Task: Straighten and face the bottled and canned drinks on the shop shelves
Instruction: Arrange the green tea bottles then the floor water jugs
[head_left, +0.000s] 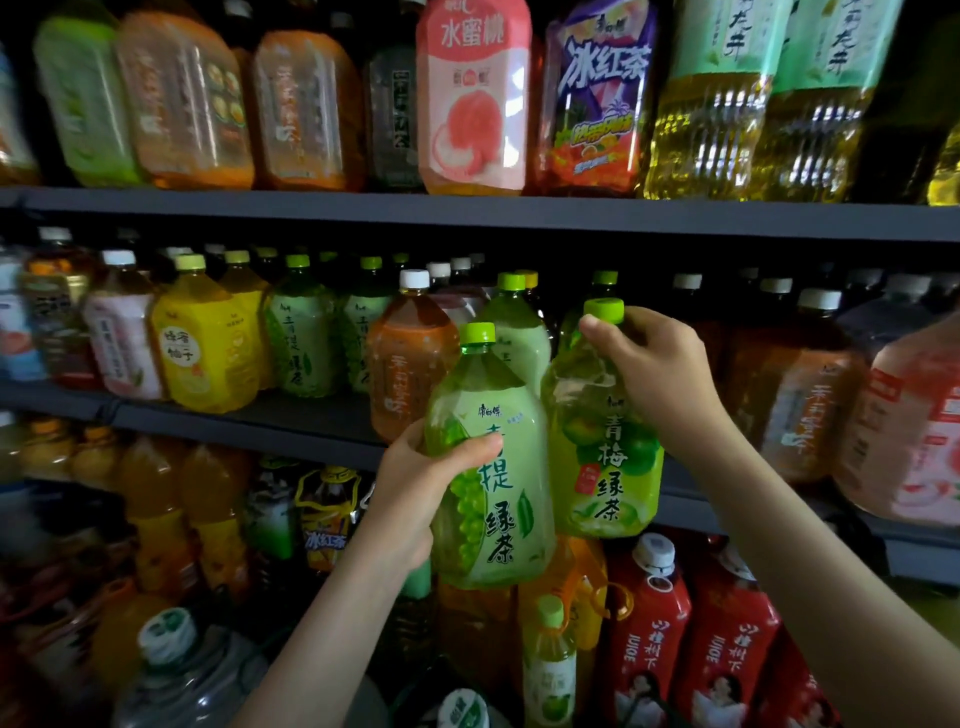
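The left hand (415, 493) gripped the grape green tea bottle (498, 483) from its 9 o'clock side, with the thumb laid across the front and the palm wrapped round the body. The right hand (660, 374) grasped the plum green tea bottle (602, 452) high up, thumb and fingers closed round the neck just under its green cap (604, 310). The two bottles were side by side, touching or very nearly so. The plum one was at 3 o'clock of the grape one, and both labels were turned to the camera.

What mattered was the grape bottle's place against the middle shelf (234, 423). Its long axis ran close to upright, cap at 12 o'clock with a slight lean toward 11. Its base hung below the line of the shelf's front edge, so it appeared to be held out in front of the shelf rather than stood on it. Whether the plum bottle rested on the shelf could not be told, since its base covered the edge there.

The matching grape bottles (301, 343) stood on that shelf at 10 o'clock from the left hand, with bare shelf showing in front of them. The left hand was the nearer one to that space, so returning the grape bottle likely called for a lift toward 10 o'clock, label kept forward and axis upright
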